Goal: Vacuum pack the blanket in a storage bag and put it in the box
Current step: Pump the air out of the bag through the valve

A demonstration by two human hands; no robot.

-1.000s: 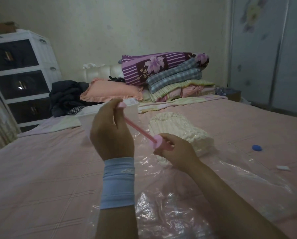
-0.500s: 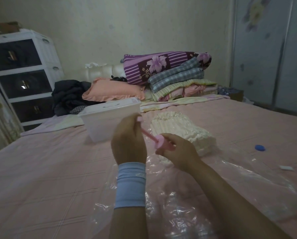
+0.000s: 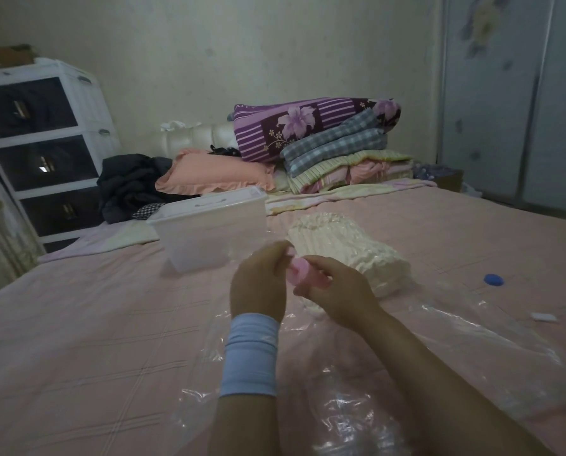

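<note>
The left hand (image 3: 258,284) and right hand (image 3: 334,291) are both clamped on a short pink pump (image 3: 299,273), with the blanket (image 3: 347,251) in its clear bag (image 3: 439,330) just beyond them, nearer the right hand, and the box (image 3: 209,232) ahead to the left.

We wear a pale blue wristband (image 3: 249,355), creased crosswise, just behind our left hand (image 3: 258,284); our right forearm (image 3: 439,373) is bare.

Pink bed (image 3: 77,340), clear box (image 3: 209,232), storage bag (image 3: 439,350), blue cap (image 3: 493,279)
</note>
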